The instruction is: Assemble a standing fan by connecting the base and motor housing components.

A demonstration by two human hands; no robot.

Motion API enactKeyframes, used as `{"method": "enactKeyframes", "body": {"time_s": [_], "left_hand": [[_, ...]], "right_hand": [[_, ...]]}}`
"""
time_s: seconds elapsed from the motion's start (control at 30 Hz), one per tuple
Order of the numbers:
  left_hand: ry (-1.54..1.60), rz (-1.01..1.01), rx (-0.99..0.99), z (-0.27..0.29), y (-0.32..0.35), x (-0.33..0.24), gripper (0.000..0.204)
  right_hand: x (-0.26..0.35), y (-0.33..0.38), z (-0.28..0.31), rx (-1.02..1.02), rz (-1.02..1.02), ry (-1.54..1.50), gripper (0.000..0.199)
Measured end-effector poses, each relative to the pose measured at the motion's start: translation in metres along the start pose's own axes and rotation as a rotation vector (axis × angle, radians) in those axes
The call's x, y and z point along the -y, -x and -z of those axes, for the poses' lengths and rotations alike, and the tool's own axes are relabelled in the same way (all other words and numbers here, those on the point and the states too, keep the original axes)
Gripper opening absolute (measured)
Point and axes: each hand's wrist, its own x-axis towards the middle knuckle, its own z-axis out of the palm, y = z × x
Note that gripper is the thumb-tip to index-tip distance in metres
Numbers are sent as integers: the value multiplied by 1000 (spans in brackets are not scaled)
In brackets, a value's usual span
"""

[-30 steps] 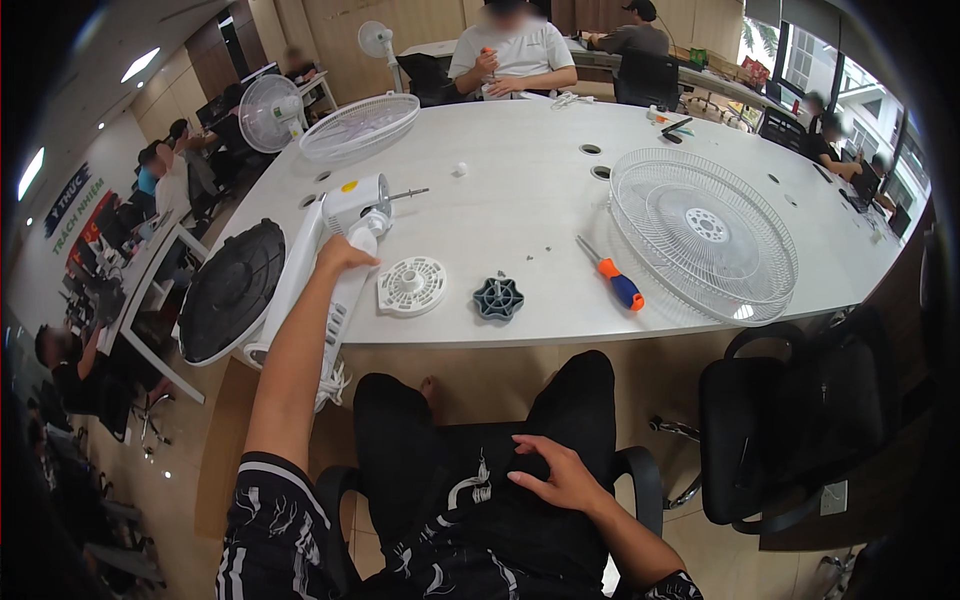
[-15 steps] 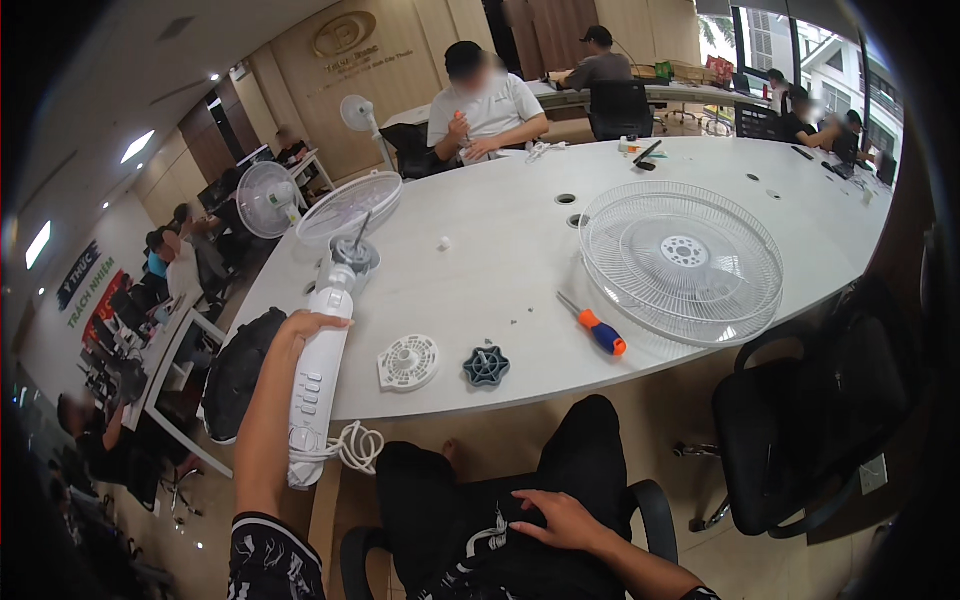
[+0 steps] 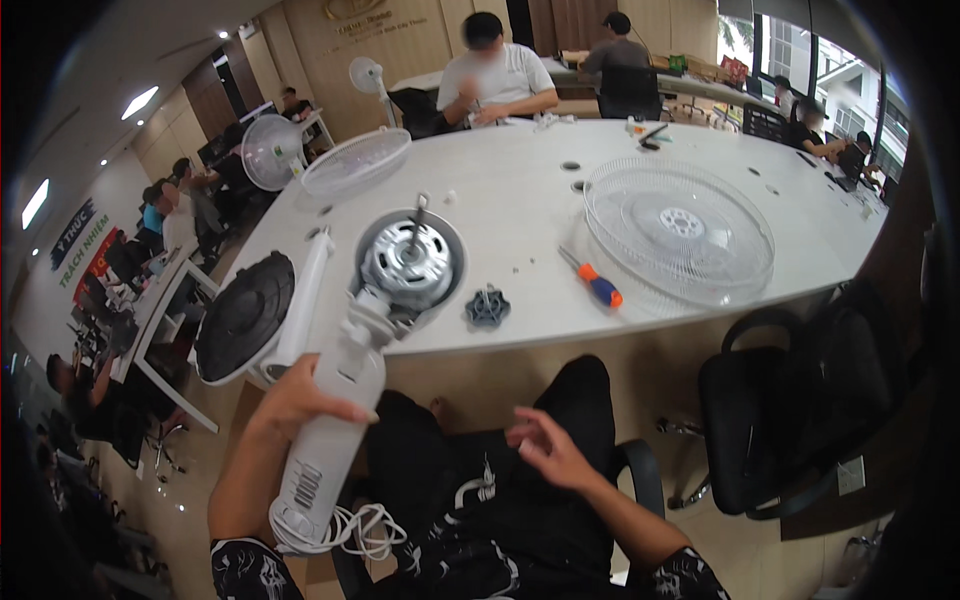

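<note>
My left hand (image 3: 300,398) is wrapped around the white body of a fan (image 3: 345,400), held tilted over the table's near edge and my lap. At its far end the silver motor (image 3: 408,258) lies bare in a round grey housing, its metal shaft sticking up. A looped white power cord (image 3: 370,530) hangs at the button end. Over my lap, my right hand (image 3: 550,448) is empty, fingers apart. Nearest to it on the table is a dark star-shaped knob (image 3: 488,308); a screwdriver with a blue and orange handle (image 3: 601,289) lies to the right.
A round wire fan grille (image 3: 755,285) lies on the white table's right side, another grille (image 3: 358,178) at the far left. A black round base (image 3: 245,318) and white pole (image 3: 310,290) are at left. A black chair (image 3: 775,400) stands right; a person (image 3: 497,85) sits opposite.
My left hand has pulled the fan body nearer and swung its motor side into sight. The white disc-shaped part is now hidden from view. My right hand has lifted slightly.
</note>
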Motion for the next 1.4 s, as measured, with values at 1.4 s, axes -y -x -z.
{"method": "enactKeyframes", "body": {"time_s": [1.4], "left_hand": [[-601, 248, 1010, -27, -171, 242, 60]], "right_hand": [[-70, -17, -20, -56, -529, -56, 45]]}}
